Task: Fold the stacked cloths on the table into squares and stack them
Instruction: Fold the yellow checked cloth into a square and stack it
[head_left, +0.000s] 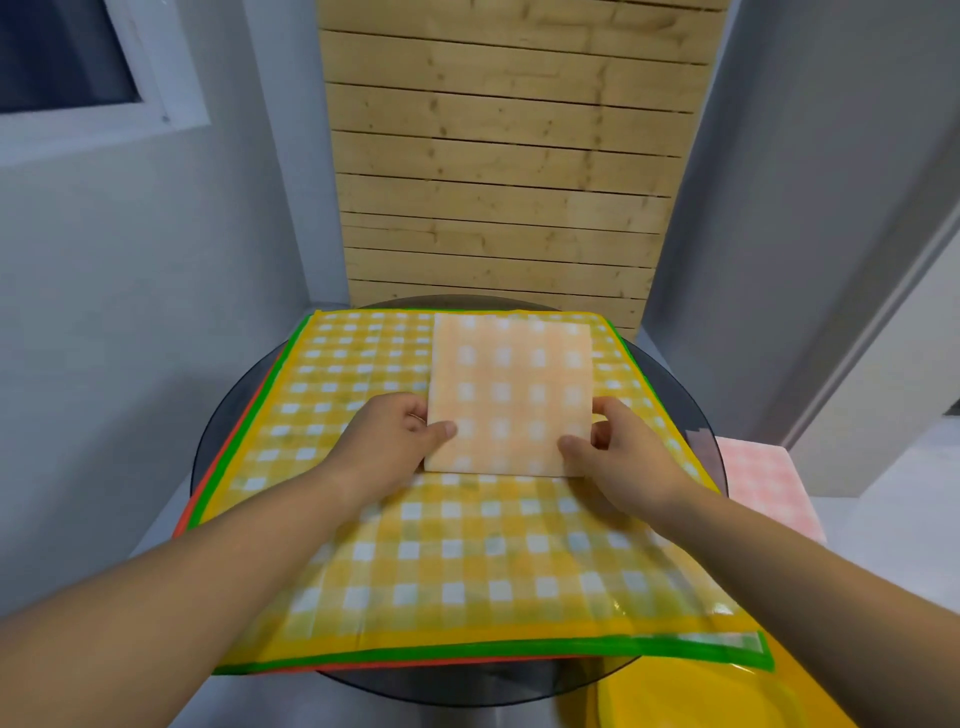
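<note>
A folded orange checked cloth (511, 387) lies as a near-square on top of a stack of spread cloths. The top one of the stack is a yellow checked cloth (441, 561); green (519, 648) and red (228, 452) edges of others show beneath it. My left hand (395, 441) pinches the folded cloth's near left edge, thumb on top. At the near right corner my right hand (618, 452) pinches it the same way. The stack rests on a round dark glass table (696, 410).
A pink checked folded cloth (763, 478) sits on a white surface to the right of the table. A yellow plastic object (691, 696) is under the table's near right edge. A wooden slat panel stands behind the table, with grey walls on both sides.
</note>
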